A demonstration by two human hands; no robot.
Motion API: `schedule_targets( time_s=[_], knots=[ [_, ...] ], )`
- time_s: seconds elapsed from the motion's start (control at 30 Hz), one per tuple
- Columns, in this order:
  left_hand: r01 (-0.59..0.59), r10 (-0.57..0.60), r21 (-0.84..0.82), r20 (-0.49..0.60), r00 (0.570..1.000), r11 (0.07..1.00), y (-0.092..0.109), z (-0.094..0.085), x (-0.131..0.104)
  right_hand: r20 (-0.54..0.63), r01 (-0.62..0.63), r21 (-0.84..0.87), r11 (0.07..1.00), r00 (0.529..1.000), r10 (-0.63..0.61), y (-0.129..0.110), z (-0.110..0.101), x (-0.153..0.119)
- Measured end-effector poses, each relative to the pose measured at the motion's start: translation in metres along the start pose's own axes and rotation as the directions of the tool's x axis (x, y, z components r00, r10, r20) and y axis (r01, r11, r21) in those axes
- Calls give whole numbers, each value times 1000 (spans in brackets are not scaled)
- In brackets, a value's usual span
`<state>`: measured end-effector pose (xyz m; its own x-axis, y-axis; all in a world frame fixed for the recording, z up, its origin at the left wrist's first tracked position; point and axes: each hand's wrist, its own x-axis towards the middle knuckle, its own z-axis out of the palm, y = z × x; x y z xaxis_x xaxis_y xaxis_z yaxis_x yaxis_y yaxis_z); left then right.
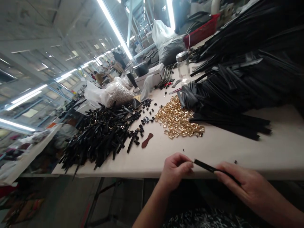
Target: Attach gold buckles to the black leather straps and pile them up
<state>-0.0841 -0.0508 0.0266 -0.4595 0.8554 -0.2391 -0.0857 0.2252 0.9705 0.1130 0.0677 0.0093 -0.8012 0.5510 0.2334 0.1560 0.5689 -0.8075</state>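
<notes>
"Strap (205,165) first: which way does it point?"

"Its far end points left and slightly away, at the left hand (177,169); the long axis slants back rightward into the right hand (244,180). All on the near side of the gold buckle pile (178,120)."

"And the grip?"

"Right thumb and fingers clamp it. Left fingertips bunch at its tip; whether they pinch it, I cannot tell."

"Surface and room?"

"Pale table (280,152), black pieces (99,136) heaped left of the pile, long strips (237,85) right, ceiling lights (116,28) far beyond it."

"Space?"

"Between pile and front edge, a pale band dotted with dark bits (235,162)."
</notes>
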Motion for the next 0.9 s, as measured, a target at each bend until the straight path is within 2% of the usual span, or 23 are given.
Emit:
schedule_targets(
  time_s=[0.03,0.07,0.17,0.27,0.33,0.37,0.43,0.57,0.67,0.73,0.9],
  knots=[
    [-51,61,120,-87,994,992,3,-16,6,-19,-23,16,1000,1000,23,2,-2,2],
    [-99,154,272,-190,970,957,6,-35,12,-34,-52,33,998,998,53,5,-5,4],
    [-99,295,459,-379,877,883,18,-101,33,-52,-154,91,984,986,159,10,-14,10],
    [-43,374,580,-464,803,813,28,-155,49,-35,-238,155,959,969,246,12,-18,13],
    [-27,401,637,-451,797,770,32,-171,55,-10,-274,187,944,960,280,11,-18,12],
    [-29,406,660,-426,808,751,32,-172,57,2,-286,196,938,957,291,11,-17,12],
    [-53,403,698,-349,846,714,31,-163,62,21,-302,206,931,952,305,10,-16,11],
    [-162,383,756,-125,915,634,24,-125,75,16,-299,206,932,953,303,6,-16,10],
    [-247,370,795,30,929,555,23,-99,89,13,-292,217,931,955,297,4,-17,10],
    [-280,357,824,102,929,493,25,-88,98,15,-291,225,930,955,295,3,-17,10],
    [-325,311,889,225,923,323,34,-78,114,22,-286,246,926,957,290,7,-14,9]
  ],
)
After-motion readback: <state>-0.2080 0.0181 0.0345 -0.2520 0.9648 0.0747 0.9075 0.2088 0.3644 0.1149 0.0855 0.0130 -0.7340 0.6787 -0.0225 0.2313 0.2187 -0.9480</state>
